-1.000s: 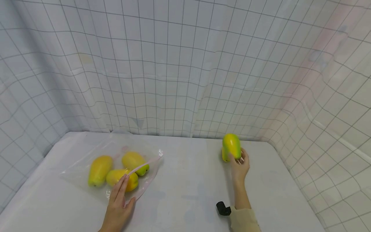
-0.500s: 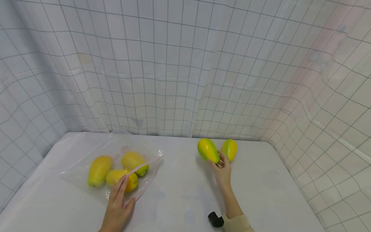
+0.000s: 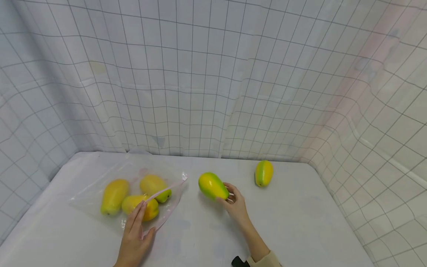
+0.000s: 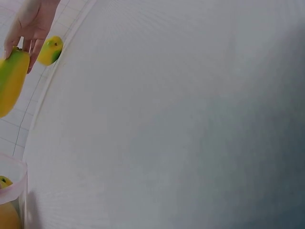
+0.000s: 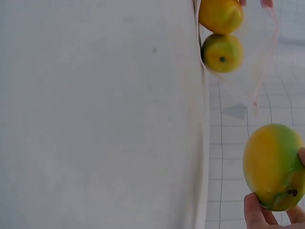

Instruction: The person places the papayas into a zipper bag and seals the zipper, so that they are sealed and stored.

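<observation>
In the head view my right hand point(image 3: 236, 203) grips a yellow-green papaya point(image 3: 212, 186) by its greener end, over the middle of the table. The right wrist view shows this papaya point(image 5: 272, 164) with fingertips at its side and below. A clear zip bag point(image 3: 133, 168) with a pink edge lies at the left, holding three yellower papayas point(image 3: 115, 196). My left hand point(image 3: 134, 237) is at the bag's mouth, its straight fingers touching the raised upper edge and the thumb spread toward the lower edge. In the left wrist view the bag's mouth point(image 4: 14, 188) stands apart.
Another yellow-green papaya point(image 3: 264, 173) lies near the table's back edge, to the right. The white-covered table point(image 3: 300, 215) is bounded by hanging white grid-patterned cloth point(image 3: 207, 92) at the back and both sides. A black device point(image 3: 239, 261) sits at my right sleeve point(image 3: 267, 259).
My right hand has carried the papaya leftward from beside the other papaya at the back right, toward the bag. The left hand and bag have stayed in place.
</observation>
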The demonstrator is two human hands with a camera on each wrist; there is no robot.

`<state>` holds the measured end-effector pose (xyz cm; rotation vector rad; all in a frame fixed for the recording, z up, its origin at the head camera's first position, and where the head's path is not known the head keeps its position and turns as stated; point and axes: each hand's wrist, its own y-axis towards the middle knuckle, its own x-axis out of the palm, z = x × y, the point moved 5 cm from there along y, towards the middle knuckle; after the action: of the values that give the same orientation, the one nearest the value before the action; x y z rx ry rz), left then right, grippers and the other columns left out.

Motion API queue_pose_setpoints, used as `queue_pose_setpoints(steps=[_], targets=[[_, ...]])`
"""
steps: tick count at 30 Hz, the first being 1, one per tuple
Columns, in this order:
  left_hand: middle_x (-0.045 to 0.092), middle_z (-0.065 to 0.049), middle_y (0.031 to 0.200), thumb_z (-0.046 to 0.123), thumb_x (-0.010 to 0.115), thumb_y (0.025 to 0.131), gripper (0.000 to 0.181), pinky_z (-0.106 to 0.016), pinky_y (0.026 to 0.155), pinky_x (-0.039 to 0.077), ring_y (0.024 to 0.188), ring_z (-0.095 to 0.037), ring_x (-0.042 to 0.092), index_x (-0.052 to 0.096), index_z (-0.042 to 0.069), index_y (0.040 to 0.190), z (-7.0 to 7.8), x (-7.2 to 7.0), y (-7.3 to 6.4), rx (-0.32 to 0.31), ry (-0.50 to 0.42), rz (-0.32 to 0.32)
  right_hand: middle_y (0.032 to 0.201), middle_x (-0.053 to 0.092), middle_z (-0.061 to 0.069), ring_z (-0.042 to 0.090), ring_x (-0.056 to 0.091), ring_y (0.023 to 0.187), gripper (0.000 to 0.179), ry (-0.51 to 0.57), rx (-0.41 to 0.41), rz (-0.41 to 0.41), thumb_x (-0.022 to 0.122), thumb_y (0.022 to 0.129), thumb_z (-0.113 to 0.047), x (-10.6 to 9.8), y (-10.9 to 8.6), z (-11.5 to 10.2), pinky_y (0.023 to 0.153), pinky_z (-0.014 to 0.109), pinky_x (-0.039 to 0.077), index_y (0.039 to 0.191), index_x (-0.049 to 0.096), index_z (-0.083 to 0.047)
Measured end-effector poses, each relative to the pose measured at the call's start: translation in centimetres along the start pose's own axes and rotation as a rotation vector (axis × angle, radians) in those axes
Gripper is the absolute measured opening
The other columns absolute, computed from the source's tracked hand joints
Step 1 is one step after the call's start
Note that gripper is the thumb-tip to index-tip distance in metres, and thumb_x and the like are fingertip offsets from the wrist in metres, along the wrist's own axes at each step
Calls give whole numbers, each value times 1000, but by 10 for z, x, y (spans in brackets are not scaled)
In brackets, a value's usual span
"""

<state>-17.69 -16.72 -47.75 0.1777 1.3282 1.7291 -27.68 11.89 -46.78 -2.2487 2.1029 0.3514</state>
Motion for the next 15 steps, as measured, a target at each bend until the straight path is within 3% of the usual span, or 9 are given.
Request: queue_pose_setpoints(steps=[8, 15], targets=[[44, -28, 126, 47, 42, 93, 69, -19, 109, 23, 131, -13, 30, 45, -15, 124, -2, 0, -1, 44, -6, 44, 120, 51, 13, 22, 55, 100, 52, -22, -23, -210, 68, 82, -16, 33, -11, -4, 86, 25, 51, 129, 46, -8], [45, -28, 125, 47, 42, 93, 69, -19, 109, 23, 130, -12, 30, 45, -15, 124, -1, 0, 0, 44, -7, 49, 119, 51, 12, 19, 55, 97, 50, -30, -26, -326, 69, 82, -15, 58, -15, -8, 85, 26, 52, 127, 48, -10]])
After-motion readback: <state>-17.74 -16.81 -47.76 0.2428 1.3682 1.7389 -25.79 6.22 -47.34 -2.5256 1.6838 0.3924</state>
